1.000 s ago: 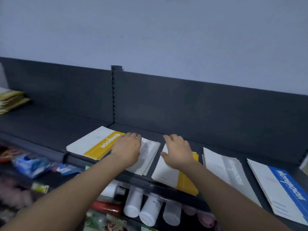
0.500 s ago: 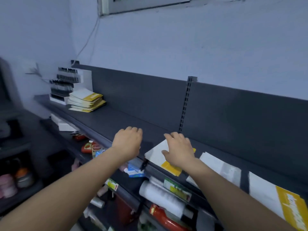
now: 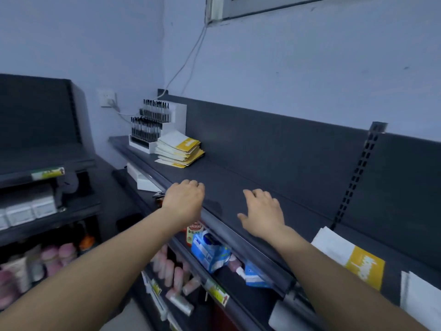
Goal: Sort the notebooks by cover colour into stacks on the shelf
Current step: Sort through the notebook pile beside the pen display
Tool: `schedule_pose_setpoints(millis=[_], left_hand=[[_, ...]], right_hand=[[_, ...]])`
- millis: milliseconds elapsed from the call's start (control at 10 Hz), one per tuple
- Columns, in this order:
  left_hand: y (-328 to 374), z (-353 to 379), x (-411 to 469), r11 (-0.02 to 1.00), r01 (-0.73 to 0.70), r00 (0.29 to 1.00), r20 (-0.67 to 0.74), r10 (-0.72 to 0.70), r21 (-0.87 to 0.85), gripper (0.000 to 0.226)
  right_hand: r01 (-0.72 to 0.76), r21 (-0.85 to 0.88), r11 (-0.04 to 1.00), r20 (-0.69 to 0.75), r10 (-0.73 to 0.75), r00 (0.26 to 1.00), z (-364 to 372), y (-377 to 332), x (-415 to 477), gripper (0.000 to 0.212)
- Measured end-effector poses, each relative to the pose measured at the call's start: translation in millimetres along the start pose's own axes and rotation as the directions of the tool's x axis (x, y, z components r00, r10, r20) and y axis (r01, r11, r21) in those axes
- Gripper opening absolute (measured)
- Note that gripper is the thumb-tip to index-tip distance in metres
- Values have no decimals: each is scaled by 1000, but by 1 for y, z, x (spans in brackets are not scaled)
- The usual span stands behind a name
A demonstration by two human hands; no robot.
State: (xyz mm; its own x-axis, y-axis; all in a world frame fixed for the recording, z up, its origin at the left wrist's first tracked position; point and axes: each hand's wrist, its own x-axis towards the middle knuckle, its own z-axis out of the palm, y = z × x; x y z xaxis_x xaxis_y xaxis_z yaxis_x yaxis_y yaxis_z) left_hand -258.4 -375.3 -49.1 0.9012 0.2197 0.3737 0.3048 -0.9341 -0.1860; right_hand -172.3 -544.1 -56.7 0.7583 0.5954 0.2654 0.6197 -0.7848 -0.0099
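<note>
A stack of white-and-yellow notebooks (image 3: 180, 149) lies at the far left end of the dark shelf (image 3: 238, 177). One more white-and-yellow notebook (image 3: 348, 254) lies flat on the shelf at the right, just behind my right forearm. At the right edge a pale notebook (image 3: 420, 304) is cut off by the frame. My left hand (image 3: 183, 201) hovers over the shelf's front lip with loosely bent fingers and holds nothing. My right hand (image 3: 262, 213) is spread, palm down, over bare shelf surface; I cannot tell whether it touches.
A white rack of small dark bottles (image 3: 155, 125) stands behind the yellow stack. Below the shelf, tubes, a blue packet (image 3: 210, 249) and bottles fill lower tiers. Another dark shelving unit (image 3: 43, 149) stands to the left. A cable runs down the wall.
The view has swung left along the shelf. Both hands have come off the notebooks they rested on and now sit over bare shelf, nearer the yellow stack.
</note>
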Motion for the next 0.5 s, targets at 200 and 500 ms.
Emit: schedule_pose_setpoints(millis=[200,500], left_hand=[[-46,30,39,998,60,998,19,-60,6,26],[-115,77,128,993,107,994,-7,-107,50,30]], right_hand=[[44,15,999,9,-45,999,26,-31,67,57],[102,72,992,8,-103,995,55,-65,191,59]])
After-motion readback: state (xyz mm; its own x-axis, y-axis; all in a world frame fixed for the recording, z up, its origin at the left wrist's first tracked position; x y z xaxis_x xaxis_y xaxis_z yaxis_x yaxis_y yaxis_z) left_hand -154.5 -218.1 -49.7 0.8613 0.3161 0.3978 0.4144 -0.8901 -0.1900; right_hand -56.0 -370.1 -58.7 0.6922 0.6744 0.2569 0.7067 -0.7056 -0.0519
